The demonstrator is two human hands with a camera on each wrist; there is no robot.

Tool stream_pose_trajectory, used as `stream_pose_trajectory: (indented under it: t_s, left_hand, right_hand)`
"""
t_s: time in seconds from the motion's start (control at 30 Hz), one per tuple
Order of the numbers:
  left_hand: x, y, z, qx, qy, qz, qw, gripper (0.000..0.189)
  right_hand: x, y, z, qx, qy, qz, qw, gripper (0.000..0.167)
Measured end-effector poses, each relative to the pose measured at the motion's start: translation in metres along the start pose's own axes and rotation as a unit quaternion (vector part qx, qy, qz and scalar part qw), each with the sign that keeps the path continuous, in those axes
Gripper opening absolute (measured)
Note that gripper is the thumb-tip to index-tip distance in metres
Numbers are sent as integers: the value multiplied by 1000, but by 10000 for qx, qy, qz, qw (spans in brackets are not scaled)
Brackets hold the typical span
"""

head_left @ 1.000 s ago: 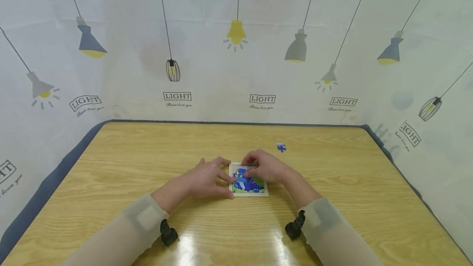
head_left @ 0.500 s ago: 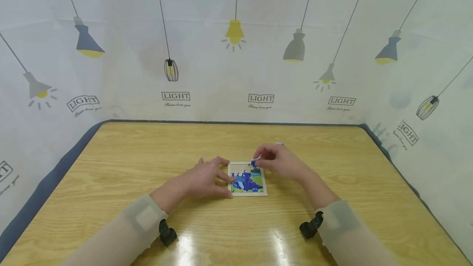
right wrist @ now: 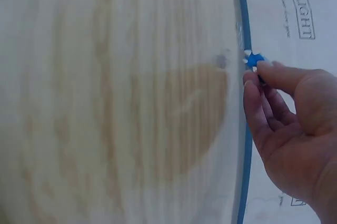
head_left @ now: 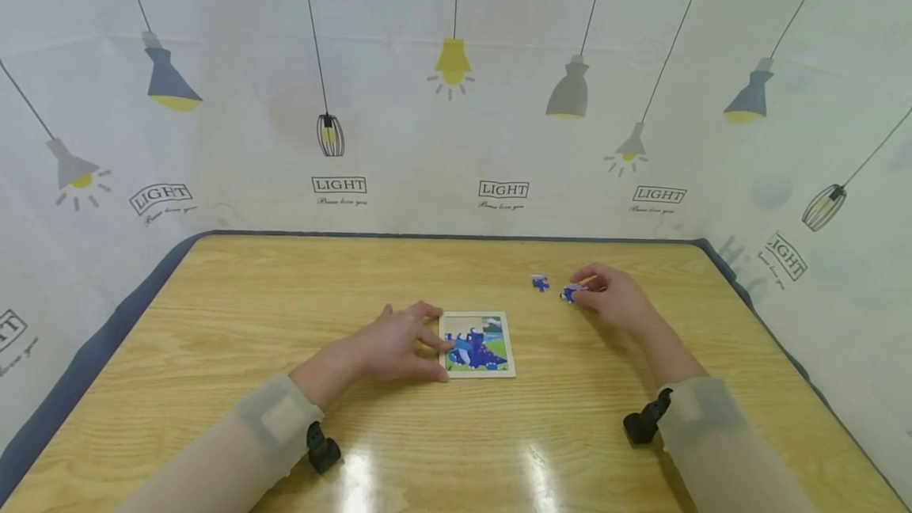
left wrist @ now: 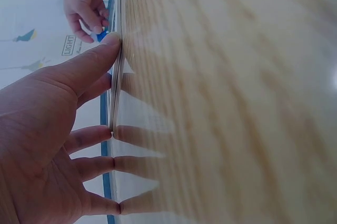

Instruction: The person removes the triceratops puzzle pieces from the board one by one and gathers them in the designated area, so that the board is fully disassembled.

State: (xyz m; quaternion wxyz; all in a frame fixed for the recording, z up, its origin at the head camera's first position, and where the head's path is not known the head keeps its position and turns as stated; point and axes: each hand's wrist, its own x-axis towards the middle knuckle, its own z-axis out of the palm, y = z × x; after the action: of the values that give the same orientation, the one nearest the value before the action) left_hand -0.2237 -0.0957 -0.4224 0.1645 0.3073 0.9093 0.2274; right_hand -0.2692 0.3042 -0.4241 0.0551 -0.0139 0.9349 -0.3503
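Observation:
A small framed jigsaw puzzle with a blue dinosaur picture lies flat on the table, bare at its upper left. Along the puzzle's left side rests my left hand, fingers spread, a finger reaching over the picture. In the left wrist view its thumb lies at the board's edge and other fingertips touch the tabletop. To the right and farther back, my right hand pinches a blue and white puzzle piece between thumb and fingers. This piece sticks out past the fingertips in the right wrist view.
Another blue puzzle piece lies on the wooden table, just left of the pinched one. A backdrop printed with hanging lamps stands behind the table's far edge and at both sides.
My right hand has lifted a piece off the puzzle and carried it right and back, baring the upper left of the board. The left hand has stayed at the frame.

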Motion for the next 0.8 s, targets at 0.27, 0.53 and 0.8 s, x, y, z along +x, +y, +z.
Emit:
stream_pose_trajectory:
  t_s: [0.27, 0.53, 0.8]
  left_hand:
    - [2, -2, 1, -4, -4, -21, 10000, 50]
    - [2, -2, 3, -33, -33, -40, 10000, 50]
    - [2, -2, 0, 39, -26, 13, 10000, 49]
  right_hand:
    - [16, 11, 2, -195, 309, 335, 9988, 34]
    - [24, 14, 10, -217, 398, 439, 9980, 37]
    - [25, 20, 8, 113, 358, 406, 9985, 46]
